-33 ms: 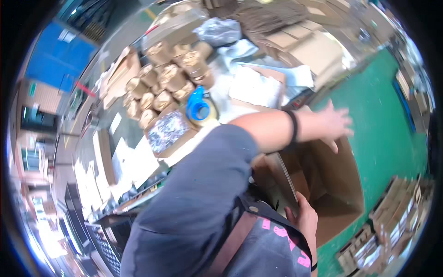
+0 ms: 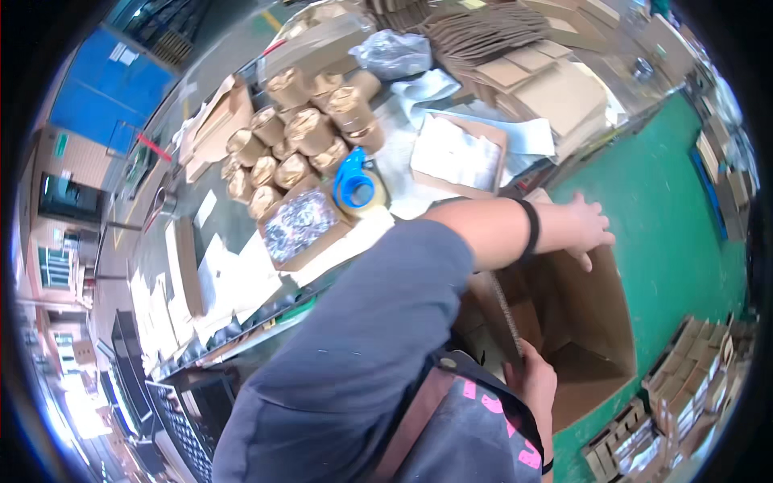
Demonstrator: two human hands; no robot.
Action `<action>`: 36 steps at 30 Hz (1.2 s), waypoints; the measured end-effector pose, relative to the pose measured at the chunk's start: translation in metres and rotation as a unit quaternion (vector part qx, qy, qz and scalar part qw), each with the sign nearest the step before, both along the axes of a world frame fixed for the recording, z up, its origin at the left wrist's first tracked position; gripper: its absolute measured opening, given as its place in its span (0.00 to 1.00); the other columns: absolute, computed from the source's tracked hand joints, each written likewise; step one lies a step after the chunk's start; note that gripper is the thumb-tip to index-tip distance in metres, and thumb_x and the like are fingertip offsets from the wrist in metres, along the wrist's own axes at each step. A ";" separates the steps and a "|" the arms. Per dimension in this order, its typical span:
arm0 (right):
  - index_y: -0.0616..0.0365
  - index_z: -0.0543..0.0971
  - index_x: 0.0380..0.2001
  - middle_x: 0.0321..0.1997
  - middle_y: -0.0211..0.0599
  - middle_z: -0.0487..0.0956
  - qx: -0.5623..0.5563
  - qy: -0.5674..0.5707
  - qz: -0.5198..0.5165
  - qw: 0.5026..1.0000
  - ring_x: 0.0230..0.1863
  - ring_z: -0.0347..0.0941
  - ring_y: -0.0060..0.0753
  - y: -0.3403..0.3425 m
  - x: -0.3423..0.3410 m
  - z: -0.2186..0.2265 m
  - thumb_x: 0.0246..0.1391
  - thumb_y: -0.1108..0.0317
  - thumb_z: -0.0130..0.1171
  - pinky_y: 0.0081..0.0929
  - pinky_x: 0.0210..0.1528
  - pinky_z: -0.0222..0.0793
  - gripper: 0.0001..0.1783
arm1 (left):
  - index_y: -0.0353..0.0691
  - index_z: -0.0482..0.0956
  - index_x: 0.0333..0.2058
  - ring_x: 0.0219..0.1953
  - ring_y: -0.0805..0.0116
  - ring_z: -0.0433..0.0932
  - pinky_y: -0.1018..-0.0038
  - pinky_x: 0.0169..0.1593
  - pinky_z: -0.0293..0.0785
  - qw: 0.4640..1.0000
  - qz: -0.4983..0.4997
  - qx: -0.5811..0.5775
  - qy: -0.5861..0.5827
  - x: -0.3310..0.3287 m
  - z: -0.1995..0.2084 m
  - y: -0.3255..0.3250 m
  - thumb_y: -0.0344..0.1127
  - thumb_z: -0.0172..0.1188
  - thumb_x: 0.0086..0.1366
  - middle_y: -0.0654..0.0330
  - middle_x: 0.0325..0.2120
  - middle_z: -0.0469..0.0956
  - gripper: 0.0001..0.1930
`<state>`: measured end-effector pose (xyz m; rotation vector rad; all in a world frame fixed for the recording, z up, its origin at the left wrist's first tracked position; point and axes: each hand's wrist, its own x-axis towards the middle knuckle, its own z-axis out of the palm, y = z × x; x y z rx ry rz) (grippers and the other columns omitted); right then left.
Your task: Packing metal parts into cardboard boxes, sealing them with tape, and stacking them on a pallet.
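A large open cardboard box (image 2: pixel 592 318) stands on the green floor in front of me, to the right. My left arm reaches across it from the left, and my left hand (image 2: pixel 586 228) is over its far rim. The fingers of that hand are apart and slightly bent, holding nothing; whether they touch the rim I cannot tell. Lower down, my right hand (image 2: pixel 535 383) grips the edge of an upright cardboard flap (image 2: pixel 503 318) on the near left side of the box. My left forearm covers part of the box.
On the worktable (image 2: pixel 415 208) left of the box are paper-wrapped rolls (image 2: pixel 310 131), a blue tape dispenser (image 2: pixel 353 183), a small box of shiny packets (image 2: pixel 299 225) and a shallow white-lined box (image 2: pixel 456 153). Cardboard sheets (image 2: pixel 555 92) lie farther back. Bundled cardboard (image 2: pixel 684 386) sits on the floor at right.
My left hand, blurred and stretched out before, now shows its fingers more bent at the far rim. The whole view has shifted a little. My right hand keeps its grip on the flap.
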<state>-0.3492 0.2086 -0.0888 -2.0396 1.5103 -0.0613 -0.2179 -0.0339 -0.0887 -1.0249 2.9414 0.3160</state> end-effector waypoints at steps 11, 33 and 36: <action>0.56 0.75 0.37 0.40 0.37 0.79 -0.187 0.115 -0.079 0.972 0.39 0.77 0.40 0.027 0.049 -0.027 0.43 0.74 0.54 0.37 0.45 0.73 0.14 | 0.42 0.76 0.37 0.39 0.49 0.78 0.59 0.39 0.77 0.983 0.011 -0.157 0.097 0.033 -0.032 -0.020 0.32 0.50 0.60 0.47 0.35 0.77 0.08; 0.43 0.68 0.57 0.66 0.27 0.60 -0.369 0.228 -0.170 0.885 0.62 0.56 0.39 0.068 0.058 -0.282 0.46 0.58 0.54 0.55 0.56 0.53 0.31 | 0.46 0.64 0.53 0.50 0.47 0.69 0.55 0.52 0.68 0.994 -0.022 -0.108 0.027 0.025 -0.030 -0.038 0.45 0.52 0.64 0.49 0.47 0.70 0.21; 0.43 0.67 0.59 0.69 0.27 0.57 -0.334 0.149 -0.132 0.921 0.67 0.51 0.39 0.086 0.057 -0.235 0.48 0.59 0.52 0.51 0.62 0.49 0.31 | 0.47 0.58 0.61 0.64 0.52 0.56 0.45 0.61 0.54 0.954 -0.019 -0.291 0.064 0.042 -0.019 -0.003 0.50 0.58 0.60 0.51 0.61 0.58 0.33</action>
